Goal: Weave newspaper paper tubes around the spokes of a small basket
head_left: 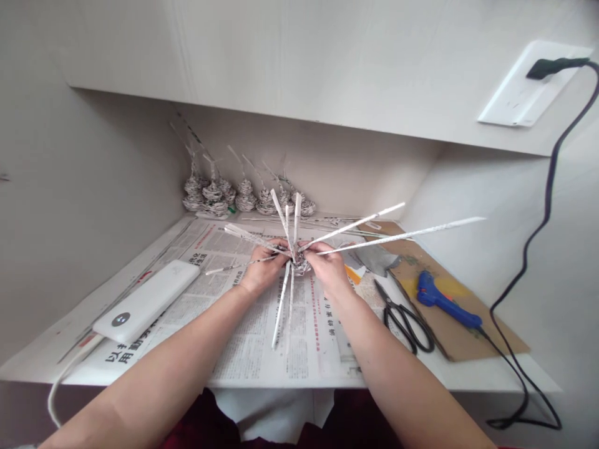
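Note:
Between my hands, above the newspaper, is a small round piece woven from rolled newspaper strips (301, 267). Several long paper sticks (355, 226) fan out from it in all directions. My left hand (267, 265) grips its left side, fingers curled around the bases of the sticks. On the other side my right hand (327, 265) is closed on the weave, with thumb and fingers pinched near where two long sticks leave to the right. The fingertips partly hide the woven body.
Newspaper (248, 355) covers the desk. A white power bank (147, 302) with a cable lies left. At right are black scissors (407, 321), a blue glue gun (447, 302) on cardboard (468, 346), and its cord. Several woven gourd shapes (246, 196) stand at the back under an overhanging panel.

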### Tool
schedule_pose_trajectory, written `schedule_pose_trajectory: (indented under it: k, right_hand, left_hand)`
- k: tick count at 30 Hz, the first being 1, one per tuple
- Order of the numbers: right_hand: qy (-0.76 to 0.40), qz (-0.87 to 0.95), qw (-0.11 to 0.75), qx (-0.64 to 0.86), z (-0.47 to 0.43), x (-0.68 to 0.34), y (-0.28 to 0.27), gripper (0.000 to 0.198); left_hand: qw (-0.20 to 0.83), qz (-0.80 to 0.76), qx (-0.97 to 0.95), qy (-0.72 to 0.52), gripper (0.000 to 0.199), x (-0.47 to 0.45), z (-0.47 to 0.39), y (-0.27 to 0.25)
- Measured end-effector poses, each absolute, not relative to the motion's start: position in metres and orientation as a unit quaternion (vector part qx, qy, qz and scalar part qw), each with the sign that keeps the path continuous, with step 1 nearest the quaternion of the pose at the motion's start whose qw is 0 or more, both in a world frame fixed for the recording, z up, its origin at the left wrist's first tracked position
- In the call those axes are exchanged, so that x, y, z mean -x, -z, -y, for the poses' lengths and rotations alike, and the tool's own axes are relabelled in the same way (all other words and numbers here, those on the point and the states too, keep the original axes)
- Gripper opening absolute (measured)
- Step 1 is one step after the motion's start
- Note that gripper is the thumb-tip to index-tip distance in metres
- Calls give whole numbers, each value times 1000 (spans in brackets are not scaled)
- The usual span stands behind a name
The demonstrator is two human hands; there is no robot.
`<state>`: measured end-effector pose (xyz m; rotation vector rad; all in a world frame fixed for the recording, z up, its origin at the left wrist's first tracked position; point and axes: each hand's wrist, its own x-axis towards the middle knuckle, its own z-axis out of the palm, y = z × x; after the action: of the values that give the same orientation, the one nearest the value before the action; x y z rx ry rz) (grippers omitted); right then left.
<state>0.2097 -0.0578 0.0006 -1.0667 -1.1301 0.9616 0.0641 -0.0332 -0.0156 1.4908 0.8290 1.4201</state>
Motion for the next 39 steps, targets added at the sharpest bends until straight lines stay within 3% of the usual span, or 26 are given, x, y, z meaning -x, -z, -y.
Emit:
schedule_pose_trajectory:
  k: [15, 24, 29, 35, 39]
  right_hand:
    - [-319, 541, 591, 507, 60, -213, 1, 20]
    - [-357, 565, 566, 483, 67, -209, -8, 15]
    - [-328, 585, 555, 492, 64, -210, -6, 11]
    - [-322, 569, 574, 494, 57, -211, 8, 9]
    - [-328, 556, 581, 496, 56, -211, 9, 10]
  left_hand:
    - [329, -357, -674, -558, 8, -62, 33, 20]
    - [272, -397, -685, -547, 4, -61, 34, 16]
    - [309, -395, -659, -561, 5, -63, 34, 17]
    - [454, -355, -608, -546, 19, -65, 32, 16]
    - [491, -372, -598, -512, 23, -63, 30, 17]
